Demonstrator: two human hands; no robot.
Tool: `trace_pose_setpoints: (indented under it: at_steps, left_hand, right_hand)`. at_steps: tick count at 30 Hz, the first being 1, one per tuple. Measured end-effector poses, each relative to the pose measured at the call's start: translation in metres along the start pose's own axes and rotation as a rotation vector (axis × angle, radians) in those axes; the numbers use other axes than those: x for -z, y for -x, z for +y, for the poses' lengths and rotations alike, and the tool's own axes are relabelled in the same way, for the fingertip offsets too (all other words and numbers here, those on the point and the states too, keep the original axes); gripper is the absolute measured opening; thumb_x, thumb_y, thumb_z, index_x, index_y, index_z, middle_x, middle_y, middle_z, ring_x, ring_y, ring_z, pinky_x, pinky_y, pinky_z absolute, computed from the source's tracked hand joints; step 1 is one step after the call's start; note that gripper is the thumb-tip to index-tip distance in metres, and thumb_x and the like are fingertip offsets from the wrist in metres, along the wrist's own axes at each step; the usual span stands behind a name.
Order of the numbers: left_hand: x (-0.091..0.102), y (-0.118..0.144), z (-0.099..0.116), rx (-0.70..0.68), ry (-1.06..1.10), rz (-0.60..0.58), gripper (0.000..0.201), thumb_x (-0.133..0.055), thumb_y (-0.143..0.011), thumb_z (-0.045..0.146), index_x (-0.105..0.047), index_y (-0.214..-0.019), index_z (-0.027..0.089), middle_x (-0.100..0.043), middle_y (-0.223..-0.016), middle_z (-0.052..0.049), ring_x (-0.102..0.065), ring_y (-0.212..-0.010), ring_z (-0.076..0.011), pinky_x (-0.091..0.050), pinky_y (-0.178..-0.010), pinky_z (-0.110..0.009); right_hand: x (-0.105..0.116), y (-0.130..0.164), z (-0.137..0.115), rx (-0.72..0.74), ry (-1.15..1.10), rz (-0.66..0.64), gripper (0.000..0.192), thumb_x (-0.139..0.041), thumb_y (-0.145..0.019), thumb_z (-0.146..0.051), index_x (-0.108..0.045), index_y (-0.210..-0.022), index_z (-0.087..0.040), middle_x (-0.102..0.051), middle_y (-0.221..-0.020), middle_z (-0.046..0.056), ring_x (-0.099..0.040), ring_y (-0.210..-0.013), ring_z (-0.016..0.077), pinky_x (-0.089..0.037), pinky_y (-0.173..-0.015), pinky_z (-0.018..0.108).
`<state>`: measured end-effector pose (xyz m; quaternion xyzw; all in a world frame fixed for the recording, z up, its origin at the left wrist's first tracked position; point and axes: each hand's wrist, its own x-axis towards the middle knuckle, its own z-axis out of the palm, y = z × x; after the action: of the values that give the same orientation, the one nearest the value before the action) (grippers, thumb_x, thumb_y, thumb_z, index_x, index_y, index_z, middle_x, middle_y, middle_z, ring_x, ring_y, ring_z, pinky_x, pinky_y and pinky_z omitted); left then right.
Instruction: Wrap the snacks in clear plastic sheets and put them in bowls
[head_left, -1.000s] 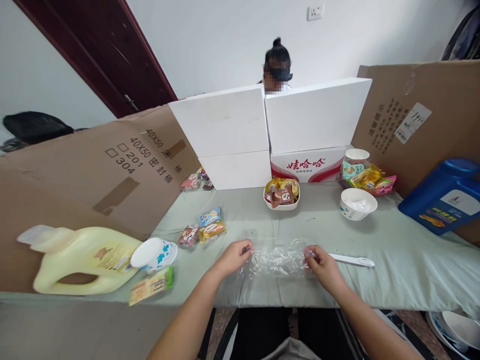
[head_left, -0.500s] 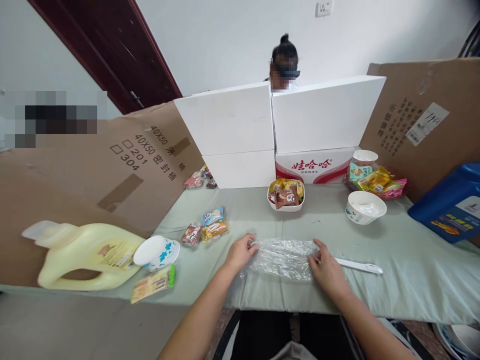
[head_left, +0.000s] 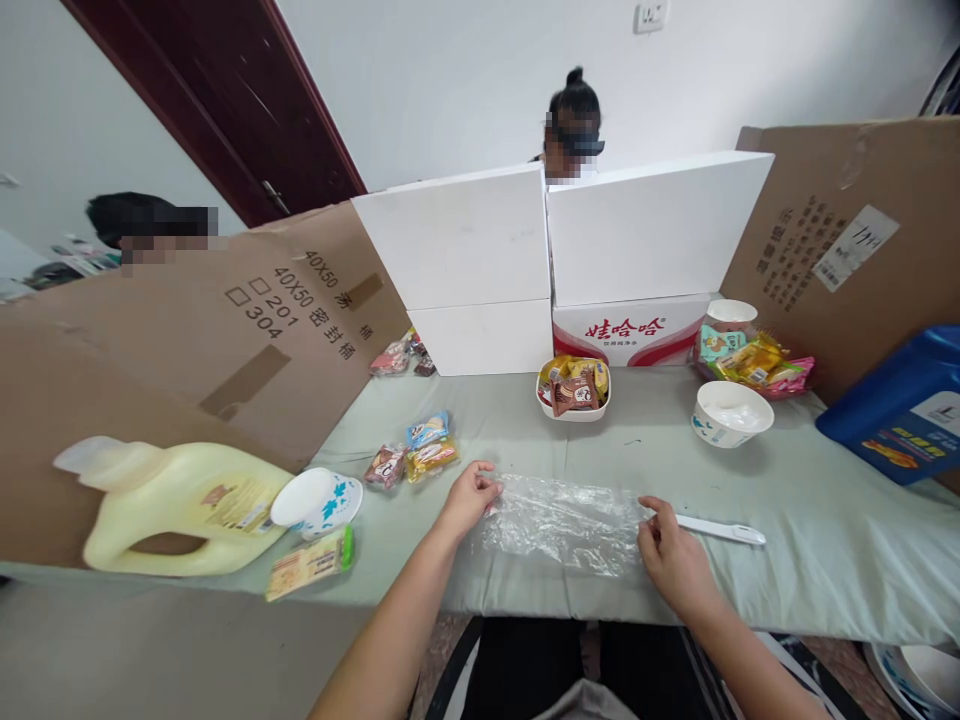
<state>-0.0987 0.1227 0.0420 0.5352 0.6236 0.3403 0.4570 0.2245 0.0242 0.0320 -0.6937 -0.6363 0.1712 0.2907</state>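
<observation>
**Clear plastic bag spread flat between both hands**

The crumpled clear plastic bag [head_left: 564,520] lies on the pale green cloth-covered surface [head_left: 810,540], near its front edge, directly before the person. The left hand [head_left: 469,497] pinches the bag's left end between thumb and curled fingers. The right hand [head_left: 673,553] sits at the bag's right end, fingers loosely bent, fingertips on or at the film; a firm grip cannot be confirmed.

Judgement: the step in hand appears to be stretching or flattening the bag. Any next move would call for a secure hold at both ends, since thin film slips and clings.

A white plastic spoon [head_left: 721,529] lies just right of the right hand. Beyond stand a white square bowl of wrapped snacks [head_left: 574,392] and a white round paper bowl [head_left: 731,413]. A pale yellow plastic jug [head_left: 176,505] lies on its side at far left.

The bag's opening and far edge are hard to make out. A blue container [head_left: 896,405] is cut off at right.
</observation>
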Motion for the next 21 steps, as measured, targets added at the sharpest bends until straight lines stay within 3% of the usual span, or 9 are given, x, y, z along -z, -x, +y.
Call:
trace_pose_setpoints:
  at_steps: [7,12,18,21]
  left_hand:
    - [-0.017,0.002,-0.007,-0.059,-0.302,0.103,0.013,-0.062,-0.074,0.017,-0.058,-0.087,0.019,-0.059,-0.064,0.005,-0.056,-0.055,-0.0109,-0.04,-0.054,-0.02]
    - [-0.018,0.008,0.002,-0.108,-0.491,0.149,0.018,-0.063,-0.079,0.018,-0.061,-0.096,0.02,-0.064,-0.072,0.003,-0.06,-0.067,-0.013,-0.039,-0.063,-0.021]
    - [-0.024,0.009,0.004,-0.139,-0.667,0.172,0.015,-0.062,-0.085,0.024,-0.061,-0.1,0.022,-0.068,-0.079,0.0,-0.063,-0.077,-0.0165,-0.04,-0.07,-0.023]
    - [-0.025,0.01,0.005,-0.158,-0.728,0.171,0.015,-0.06,-0.087,0.027,-0.061,-0.101,0.022,-0.068,-0.087,-0.003,-0.064,-0.084,-0.0197,-0.042,-0.075,-0.026]
  right_hand:
    - [-0.005,-0.004,0.002,0.075,0.097,0.052,0.045,-0.04,-0.088,-0.038,-0.046,-0.126,-0.016,-0.065,-0.1,0.008,-0.065,-0.088,0.022,-0.045,-0.067,0.03]
    - [-0.002,-0.009,-0.002,0.052,0.076,0.01,0.04,-0.036,-0.091,-0.034,-0.049,-0.124,-0.017,-0.067,-0.084,0.003,-0.066,-0.075,0.02,-0.046,-0.063,0.03]
    - [-0.005,0.004,0.002,0.089,0.282,-0.033,0.037,-0.033,-0.093,-0.024,-0.056,-0.121,-0.02,-0.068,-0.109,0.008,-0.067,-0.091,0.0206,-0.046,-0.069,0.029]
    - [-0.006,0.008,0.002,0.079,0.402,-0.12,0.041,-0.035,-0.091,-0.019,-0.054,-0.127,-0.018,-0.068,-0.108,0.01,-0.068,-0.085,0.0199,-0.046,-0.067,0.028]
